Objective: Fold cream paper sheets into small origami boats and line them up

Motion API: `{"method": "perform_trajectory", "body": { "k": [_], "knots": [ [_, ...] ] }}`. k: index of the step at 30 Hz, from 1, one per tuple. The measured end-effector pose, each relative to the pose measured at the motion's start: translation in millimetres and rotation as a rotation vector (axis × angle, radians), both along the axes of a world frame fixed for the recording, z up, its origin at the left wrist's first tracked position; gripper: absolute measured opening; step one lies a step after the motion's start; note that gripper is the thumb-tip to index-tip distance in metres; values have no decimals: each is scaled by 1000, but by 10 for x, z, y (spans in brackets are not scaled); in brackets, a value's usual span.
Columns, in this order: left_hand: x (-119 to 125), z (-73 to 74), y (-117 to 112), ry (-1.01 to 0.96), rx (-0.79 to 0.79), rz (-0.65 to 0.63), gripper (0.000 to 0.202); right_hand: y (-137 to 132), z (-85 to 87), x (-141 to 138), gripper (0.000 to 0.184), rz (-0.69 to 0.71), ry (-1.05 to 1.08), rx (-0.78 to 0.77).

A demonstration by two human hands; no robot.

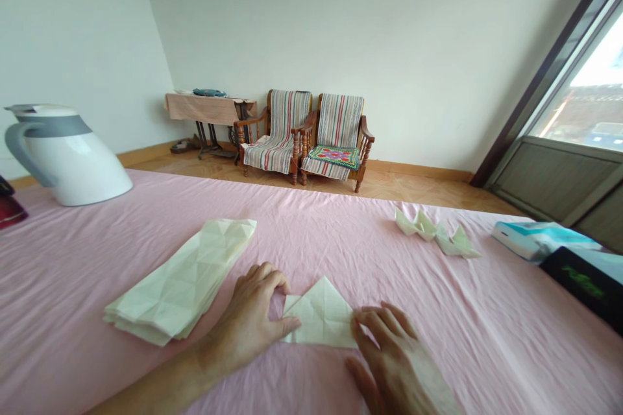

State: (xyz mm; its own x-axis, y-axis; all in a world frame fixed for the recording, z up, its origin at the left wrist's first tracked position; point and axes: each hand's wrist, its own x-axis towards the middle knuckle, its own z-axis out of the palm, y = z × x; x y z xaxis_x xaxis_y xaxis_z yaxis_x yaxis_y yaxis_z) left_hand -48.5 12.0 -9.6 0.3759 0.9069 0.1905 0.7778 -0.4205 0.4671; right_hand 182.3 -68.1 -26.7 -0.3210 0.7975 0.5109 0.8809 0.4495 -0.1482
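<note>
A pale green sheet of paper (pixel 324 314), folded to a point at the top with a straight lower edge, lies flat on the pink cloth. My left hand (pixel 256 301) grips its left end, thumb on top and index finger curled at the edge. At the right end, the fingertips of my right hand (pixel 389 350) touch the paper; the fingers are stretched out and the thumb is apart. Left of my left hand is a stack of creased pale green paper (pixel 180 279). Folded paper boats (pixel 435 232) sit farther off to the right.
A white and grey jug (pixel 90 159) stands at the table's far left. At the right edge are a blue and white packet (pixel 540 237) and a black box (pixel 581 285). Pink cloth (pixel 311 227) covers the table. Two wooden armchairs (pixel 338 133) stand against the wall.
</note>
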Motion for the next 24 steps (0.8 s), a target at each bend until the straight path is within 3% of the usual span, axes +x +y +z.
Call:
{"method": "perform_trajectory", "body": {
  "k": [5, 12, 17, 24],
  "knots": [
    [-5, 54, -15, -32, -40, -25, 25, 22, -9, 22, 31, 17, -36, 11],
    [-137, 97, -124, -134, -94, -180, 19, 38, -17, 47, 32, 35, -53, 50],
    [-188, 49, -167, -53, 37, -293, 38, 21, -25, 53, 28, 38, -73, 24],
    [-175, 16, -182, 49, 172, -345, 35, 21, -74, 107, 23, 50, -104, -35]
  ]
}}
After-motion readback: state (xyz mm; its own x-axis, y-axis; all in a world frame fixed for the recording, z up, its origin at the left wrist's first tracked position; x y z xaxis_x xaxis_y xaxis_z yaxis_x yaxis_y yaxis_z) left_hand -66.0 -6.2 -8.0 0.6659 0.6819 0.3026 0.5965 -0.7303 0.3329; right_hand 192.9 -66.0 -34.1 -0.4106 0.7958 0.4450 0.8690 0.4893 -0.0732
